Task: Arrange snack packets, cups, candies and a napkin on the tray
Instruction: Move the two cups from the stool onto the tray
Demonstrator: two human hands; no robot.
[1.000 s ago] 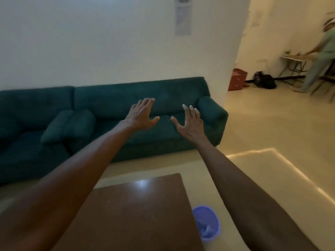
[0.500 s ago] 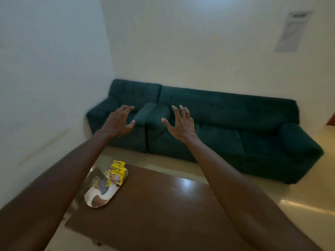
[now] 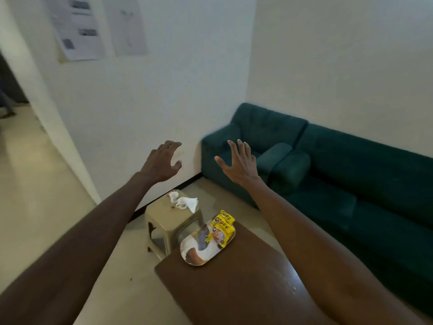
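Observation:
A patterned oval tray [image 3: 195, 250] lies at the far left corner of the brown table [image 3: 236, 289]. Two yellow snack packets [image 3: 222, 228] rest on the tray's far end. Beyond it, a beige plastic stool [image 3: 168, 221] carries two small white cups [image 3: 177, 200] and a white napkin [image 3: 192, 202]; a tiny dark item near the cups is too small to tell. My left hand [image 3: 162, 161] and my right hand [image 3: 239, 164] are held out in the air with fingers spread, well above the stool and tray, touching nothing.
A dark green sofa [image 3: 328, 174] runs along the right wall behind the table. White walls meet in the corner, with papers [image 3: 77, 26] pinned at upper left. A doorway opens at the far left onto a tiled floor.
The view has swung left: the sofa slid to the right, and the stool with cups and napkin came into sight. Both hands stay raised and spread.

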